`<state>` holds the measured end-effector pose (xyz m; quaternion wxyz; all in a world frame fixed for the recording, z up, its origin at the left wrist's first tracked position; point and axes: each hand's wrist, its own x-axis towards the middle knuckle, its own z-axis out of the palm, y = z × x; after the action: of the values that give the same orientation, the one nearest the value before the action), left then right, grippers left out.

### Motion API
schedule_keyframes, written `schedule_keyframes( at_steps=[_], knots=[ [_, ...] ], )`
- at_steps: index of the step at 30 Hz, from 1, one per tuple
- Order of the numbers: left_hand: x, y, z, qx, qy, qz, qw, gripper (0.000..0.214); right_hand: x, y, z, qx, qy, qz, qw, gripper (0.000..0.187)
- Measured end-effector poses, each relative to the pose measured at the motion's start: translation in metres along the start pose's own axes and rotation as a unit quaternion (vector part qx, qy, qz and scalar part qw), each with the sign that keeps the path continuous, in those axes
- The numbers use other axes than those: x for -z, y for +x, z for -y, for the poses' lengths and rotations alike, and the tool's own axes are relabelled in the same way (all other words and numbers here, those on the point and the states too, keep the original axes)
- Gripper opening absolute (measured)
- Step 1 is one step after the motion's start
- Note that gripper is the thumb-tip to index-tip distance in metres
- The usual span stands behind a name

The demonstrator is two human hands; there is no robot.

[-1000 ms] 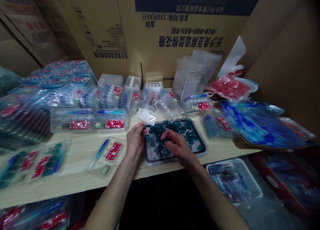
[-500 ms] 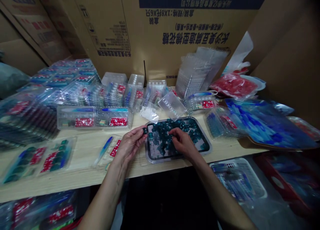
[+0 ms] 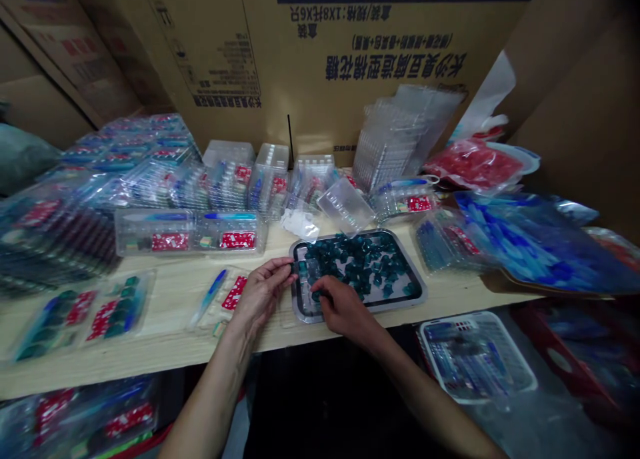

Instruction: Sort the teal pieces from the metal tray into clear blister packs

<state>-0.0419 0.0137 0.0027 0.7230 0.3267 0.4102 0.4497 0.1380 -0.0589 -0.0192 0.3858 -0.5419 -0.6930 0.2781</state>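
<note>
**A:** From your screen, where are the small things now?

**B:** I see a shallow metal tray (image 3: 417, 279) on the wooden surface (image 3: 165, 339), right in front of the person. Many small dark teal pieces (image 3: 360, 262) lie inside it in one loose layer, and part of the tray floor shows between them.

**A:** And the two grips?

**B:** The left grip (image 3: 263, 296) is at the left rim of the tray, with thumb and fingers pressed together. Perhaps one small piece sits between them, but the view there is poor, so I cannot be sure. The right grip (image 3: 340, 309) bends down over the pieces near the front left corner of the tray. Its fingers are half closed, and I cannot tell if they pinch anything.

**A:** How will those pieces handle?

**B:** I judge them light, hard and a little slippery. It is better to take one piece by two opposite sides with the fingertips, not to scoop.

**A:** What is near the tray?

**B:** A clear plastic blister tray (image 3: 345, 206) lies just behind it. To the left is a long clear blister pack (image 3: 190, 232) with blue tools and red cards inside. Below the surface, on the right, is a white plastic basket (image 3: 475, 356).
</note>
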Motion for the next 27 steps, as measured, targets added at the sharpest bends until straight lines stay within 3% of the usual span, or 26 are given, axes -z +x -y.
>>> schedule_keyframes(
  at_steps=[5,9,16,20,24,27],
  knots=[
    [0.002,0.004,0.004,0.024,-0.005,0.008,1.000,0.029,-0.001,0.000,0.000,0.006,-0.018,0.000,1.000,0.030],
    [0.000,0.004,0.005,0.039,-0.026,0.002,0.999,0.032,-0.004,0.006,0.002,0.020,0.004,-0.043,0.999,0.046],
    [-0.018,-0.004,0.012,-0.032,-0.016,-0.045,0.998,0.040,-0.015,0.013,0.006,0.043,0.070,-0.021,0.996,0.062],
    [-0.021,-0.005,0.018,-0.081,0.019,-0.070,0.994,0.041,-0.014,0.012,0.010,-0.008,0.156,-0.024,0.987,0.053],
    [-0.017,-0.003,0.022,-0.090,0.028,-0.088,0.992,0.041,-0.008,0.014,0.014,-0.112,0.325,0.009,0.939,0.035],
    [-0.015,-0.003,0.023,-0.074,0.021,-0.078,0.994,0.041,-0.006,0.016,0.014,-0.150,0.379,0.001,0.913,0.035]
  ],
)
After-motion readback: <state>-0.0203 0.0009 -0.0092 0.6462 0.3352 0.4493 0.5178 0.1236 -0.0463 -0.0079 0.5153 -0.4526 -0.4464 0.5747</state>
